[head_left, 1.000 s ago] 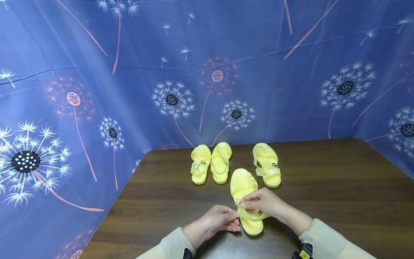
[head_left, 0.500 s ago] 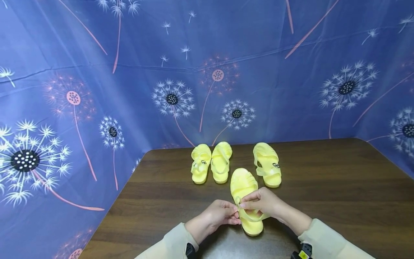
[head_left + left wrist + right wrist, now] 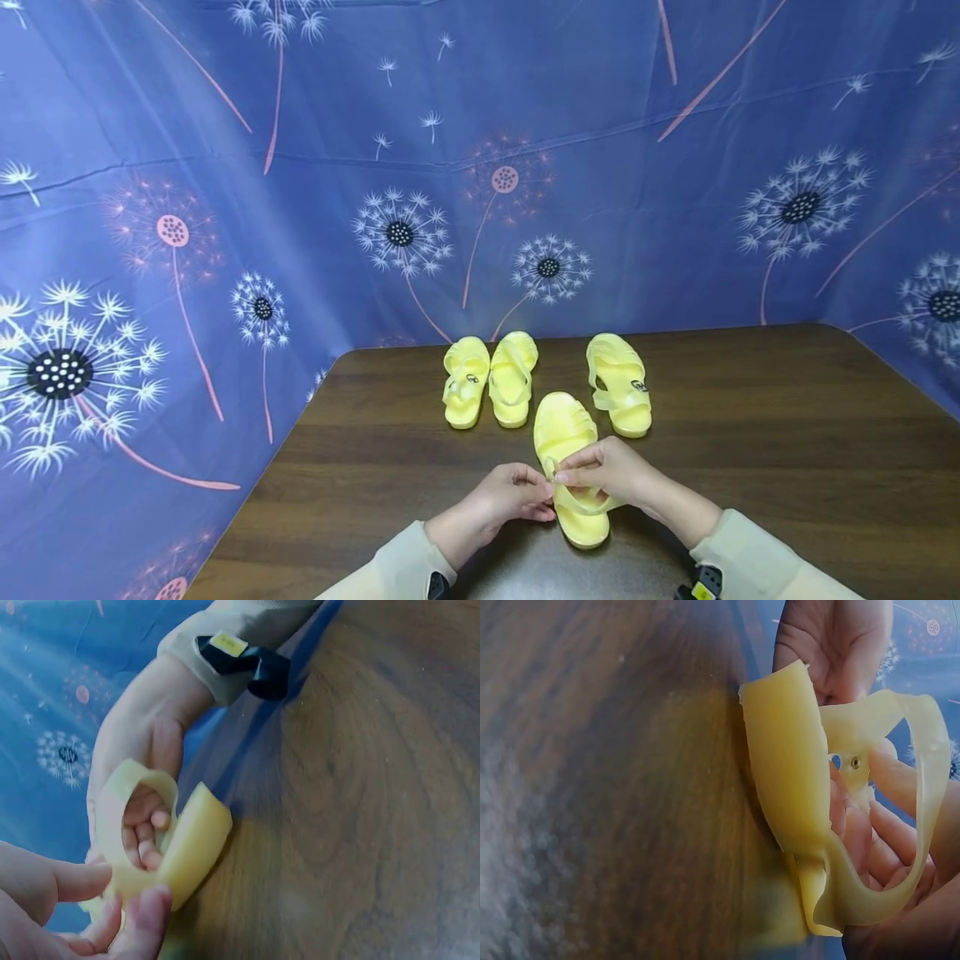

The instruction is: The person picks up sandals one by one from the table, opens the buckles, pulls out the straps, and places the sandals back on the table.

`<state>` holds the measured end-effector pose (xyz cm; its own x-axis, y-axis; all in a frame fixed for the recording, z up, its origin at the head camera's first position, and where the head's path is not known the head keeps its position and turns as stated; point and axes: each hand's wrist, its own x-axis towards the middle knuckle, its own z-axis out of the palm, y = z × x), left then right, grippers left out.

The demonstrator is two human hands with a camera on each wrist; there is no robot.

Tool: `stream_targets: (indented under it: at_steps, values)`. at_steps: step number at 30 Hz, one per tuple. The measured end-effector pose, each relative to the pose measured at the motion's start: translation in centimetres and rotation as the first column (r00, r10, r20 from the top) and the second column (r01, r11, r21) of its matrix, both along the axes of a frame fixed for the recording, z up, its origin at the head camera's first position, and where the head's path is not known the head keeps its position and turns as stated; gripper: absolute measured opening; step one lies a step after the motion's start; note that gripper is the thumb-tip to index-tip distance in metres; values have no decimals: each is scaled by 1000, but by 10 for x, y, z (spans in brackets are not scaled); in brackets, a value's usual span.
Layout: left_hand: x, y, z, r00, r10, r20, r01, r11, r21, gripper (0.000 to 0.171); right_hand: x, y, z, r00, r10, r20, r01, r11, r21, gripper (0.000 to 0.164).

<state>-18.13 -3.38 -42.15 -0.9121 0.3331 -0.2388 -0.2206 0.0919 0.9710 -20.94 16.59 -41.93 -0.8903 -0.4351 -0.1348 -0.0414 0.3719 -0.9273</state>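
A yellow jelly sandal (image 3: 585,531) lies near the front of the table, toe pointing away. My right hand (image 3: 613,472) reaches over it from the right and pinches its ankle strap (image 3: 928,761) on the left side. At that same side, the thumb and fingertips of my left hand (image 3: 510,498) pinch the edge of the strap. The right wrist view shows a small round metal fastener (image 3: 856,763) on the strap, with a hole beside it. In the left wrist view the strap arches above the heel of the sole (image 3: 199,840). Fingers partly hide the join.
Behind, a pair of matching yellow sandals, one left (image 3: 463,408) and one right (image 3: 512,408), stands side by side near the table's back edge. Another single sandal (image 3: 633,417) lies to their right. A blue dandelion-print cloth (image 3: 637,208) hangs behind the wooden table (image 3: 750,433).
My left hand has moved up and in to the strap, then shifted slightly back left. My right hand keeps its pinch, and the sandals stay in place.
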Motion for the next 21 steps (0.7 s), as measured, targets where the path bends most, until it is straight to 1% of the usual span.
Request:
stream_targets:
  at_steps: [4, 7, 11, 13, 16, 18, 19, 21]
  values:
    - [1, 1, 2, 994, 79, -81, -81, 997, -14, 22, -1, 0, -1, 1000, -3, 4, 3, 1000, 0, 35]
    - [-1, 1, 1, 980, 132, -151, -139, 990, -35, 21, 0, 0, -1, 1000, 0, 5, 0, 1000, -8, 34]
    - [-3, 2, -1, 963, 142, -227, -168, 980, -103, 15, -1, 0, -1, 1000, 6, 5, -6, 1000, -15, 32]
    - [-5, 2, -1, 950, 136, -281, -181, 973, -140, 14, -1, -1, -1, 1000, 9, 2, -9, 1000, -12, 32]
    - [-8, 2, 0, 923, 129, -362, -206, 961, -183, 14, -2, -2, 0, 1000, 3, -8, -3, 1000, -2, 30]
    - [-10, 3, 1, 910, 126, -395, -218, 956, -197, 15, -2, -3, 0, 1000, 3, -17, -2, 1000, 2, 30]
    - [-11, 4, 1, 907, 125, -403, -220, 955, -200, 16, -2, -4, 1, 1000, 1, -23, -1, 1000, 2, 29]
    - [-12, 5, 2, 907, 126, -402, -220, 956, -196, 17, -1, -5, 1, 999, 1, -32, -1, 1000, -1, 29]
